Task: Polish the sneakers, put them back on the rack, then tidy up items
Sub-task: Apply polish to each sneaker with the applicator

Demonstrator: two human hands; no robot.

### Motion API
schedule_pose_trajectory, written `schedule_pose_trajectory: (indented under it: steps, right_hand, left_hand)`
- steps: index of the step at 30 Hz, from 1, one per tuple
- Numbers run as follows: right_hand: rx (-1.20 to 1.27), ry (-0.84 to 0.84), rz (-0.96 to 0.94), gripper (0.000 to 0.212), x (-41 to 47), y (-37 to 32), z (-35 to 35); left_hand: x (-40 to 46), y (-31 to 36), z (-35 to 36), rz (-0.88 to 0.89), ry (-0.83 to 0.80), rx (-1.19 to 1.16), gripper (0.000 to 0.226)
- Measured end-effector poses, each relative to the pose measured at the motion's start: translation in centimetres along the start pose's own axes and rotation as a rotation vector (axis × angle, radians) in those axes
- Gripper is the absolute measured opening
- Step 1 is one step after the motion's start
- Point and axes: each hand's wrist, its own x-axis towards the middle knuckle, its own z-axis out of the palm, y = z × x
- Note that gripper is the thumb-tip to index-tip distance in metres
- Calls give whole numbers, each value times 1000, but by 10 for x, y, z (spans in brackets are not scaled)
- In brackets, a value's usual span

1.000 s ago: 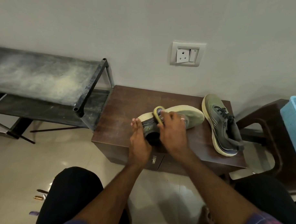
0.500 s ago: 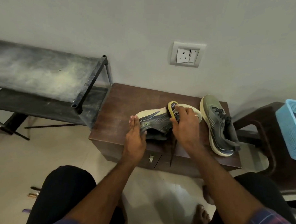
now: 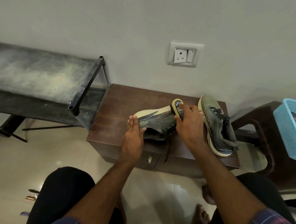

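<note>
While the left hand (image 3: 133,136) steadies the heel end of a sneaker (image 3: 157,124) lying on its side on the brown cabinet (image 3: 117,110), fingers straight & together along the heel w/ thumb tucked at the collar, the right hand (image 3: 190,125) grips a yellow-backed shoe brush (image 3: 177,107), fingers curled over its top, thumb on the near side. Brush sits against the sneaker's forefoot, near the pale sole edge. A dark lace (image 3: 167,149) hangs off the cabinet front.

2nd sneaker (image 3: 217,126) rests on the cabinet's right part, just beside the right hand, toe pointing toward the wall, sole edge pale.

Black shoe rack (image 3: 44,74), dusty top shelf, stands left of the cabinet, close against it. Blue plastic basket (image 3: 289,132) at far right on a dark chair (image 3: 254,119). Wall socket (image 3: 184,53) above the cabinet. Small items on the tiled floor at lower left, too small to ID.
</note>
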Motion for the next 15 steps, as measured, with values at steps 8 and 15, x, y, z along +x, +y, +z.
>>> schedule_pose_trajectory:
  steps: [8, 15]
  right_hand:
    - [3, -113, -268, 47, -28, -38, 23]
    - [50, -52, -249, 44, -26, -25, 3]
  left_hand:
    - [-2, -4, -1, -19, -48, 32, 61]
    - [0, 3, -2, -33, -49, 63, 61]
